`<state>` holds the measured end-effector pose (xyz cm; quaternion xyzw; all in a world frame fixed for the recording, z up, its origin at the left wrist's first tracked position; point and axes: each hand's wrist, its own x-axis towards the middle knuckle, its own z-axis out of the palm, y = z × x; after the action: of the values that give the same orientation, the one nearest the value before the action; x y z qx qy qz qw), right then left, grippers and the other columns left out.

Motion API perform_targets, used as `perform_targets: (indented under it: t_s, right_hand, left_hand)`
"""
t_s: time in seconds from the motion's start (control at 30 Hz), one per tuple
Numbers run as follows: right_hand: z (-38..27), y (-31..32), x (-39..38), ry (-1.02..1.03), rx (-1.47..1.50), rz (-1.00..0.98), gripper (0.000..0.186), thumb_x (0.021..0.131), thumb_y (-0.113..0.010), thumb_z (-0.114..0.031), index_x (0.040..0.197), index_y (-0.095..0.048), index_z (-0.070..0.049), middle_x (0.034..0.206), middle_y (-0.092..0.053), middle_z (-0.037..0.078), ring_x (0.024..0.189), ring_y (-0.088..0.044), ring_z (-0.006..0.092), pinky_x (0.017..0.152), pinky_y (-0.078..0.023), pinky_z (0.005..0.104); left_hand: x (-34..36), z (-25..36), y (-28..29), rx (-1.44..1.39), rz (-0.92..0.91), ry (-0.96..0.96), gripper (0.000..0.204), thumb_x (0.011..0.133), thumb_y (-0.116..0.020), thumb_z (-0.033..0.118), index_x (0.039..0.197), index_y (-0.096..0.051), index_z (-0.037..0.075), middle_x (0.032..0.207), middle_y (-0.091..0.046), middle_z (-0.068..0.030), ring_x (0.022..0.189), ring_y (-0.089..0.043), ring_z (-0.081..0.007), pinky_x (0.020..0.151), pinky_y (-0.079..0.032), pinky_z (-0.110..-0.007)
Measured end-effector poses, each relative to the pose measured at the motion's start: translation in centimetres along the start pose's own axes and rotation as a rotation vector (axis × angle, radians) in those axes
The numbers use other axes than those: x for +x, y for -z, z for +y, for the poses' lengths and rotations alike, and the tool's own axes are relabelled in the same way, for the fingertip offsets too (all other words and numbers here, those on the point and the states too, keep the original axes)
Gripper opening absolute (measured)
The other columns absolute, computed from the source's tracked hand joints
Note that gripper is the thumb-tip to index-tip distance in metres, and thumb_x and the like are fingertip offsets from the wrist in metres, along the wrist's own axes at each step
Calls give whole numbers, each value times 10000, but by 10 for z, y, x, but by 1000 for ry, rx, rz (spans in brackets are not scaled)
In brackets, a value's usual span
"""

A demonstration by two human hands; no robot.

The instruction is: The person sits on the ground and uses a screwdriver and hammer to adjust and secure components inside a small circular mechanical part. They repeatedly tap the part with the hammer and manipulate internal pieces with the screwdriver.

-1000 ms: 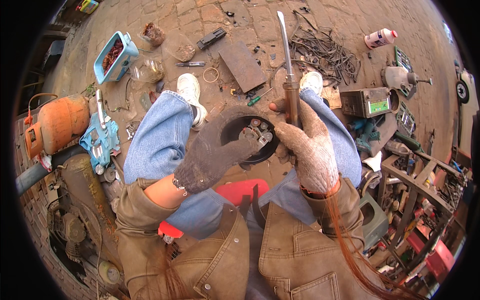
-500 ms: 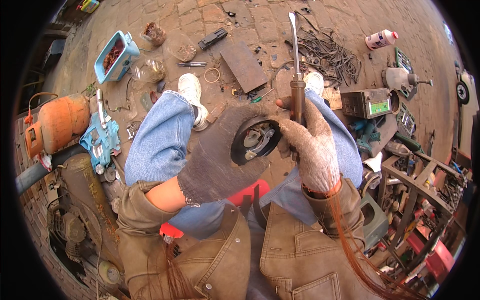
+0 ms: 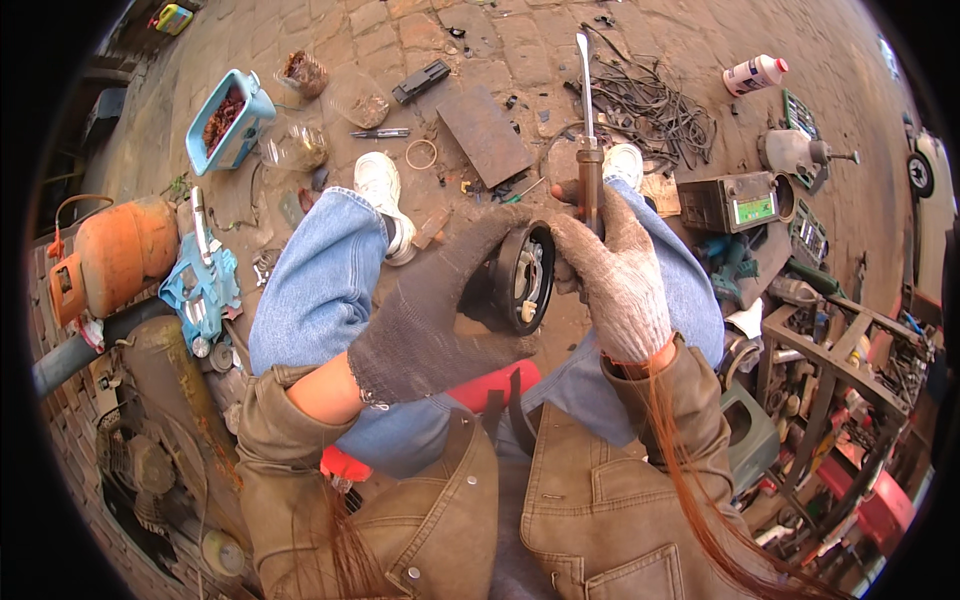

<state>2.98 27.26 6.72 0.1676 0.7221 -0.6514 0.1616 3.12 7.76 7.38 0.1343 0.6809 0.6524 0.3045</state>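
In a dark grey knitted glove, my left hand [image 3: 435,295] is closed around a round black housing [image 3: 511,280]. Its open face points to the right, and metal and pale parts show inside. My right hand [image 3: 622,278], in a dirty whitish glove, grips a screwdriver [image 3: 590,190] by its brown handle. The flat blade stands upright, pointing away from me. The right thumb and fingers are close by the housing's rim; whether they touch it I cannot tell.
Ahead on the brick ground lie a metal plate [image 3: 486,137], a cable tangle [image 3: 660,115] and a blue basket [image 3: 229,122]. An orange gas cylinder [image 3: 124,247] is at the left. A battery [image 3: 728,203] and a metal frame [image 3: 835,350] stand at the right.
My left hand has turned the black housing, so its open face now points more to the right and its side wall shows. The screwdriver stays upright in my right hand.
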Motion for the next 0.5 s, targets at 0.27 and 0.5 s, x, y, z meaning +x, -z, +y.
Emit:
perform_targets:
  t_s: [0.27,0.5]
  right_hand:
    - [-3,-6,-2,-50,131,-41,390,944,-627,-256,1246,-553,-20,725,-549,-17,588,-471,45,504,-346,198]
    - [-4,-9,-1,-31,135,-71,374,940,-627,-240,1234,-553,-20,740,-548,-13,603,-475,51,522,-363,203]
  left_hand:
    - [-1,2,6,-28,35,59,916,695,-858,94,1457,-356,10,1307,-547,-119,1152,-563,-157,930,-510,-313]
    - [-2,4,11,44,62,103,997,662,-911,164,1464,-346,-20,1396,-497,-122,1271,-503,-191,1061,-448,-354]
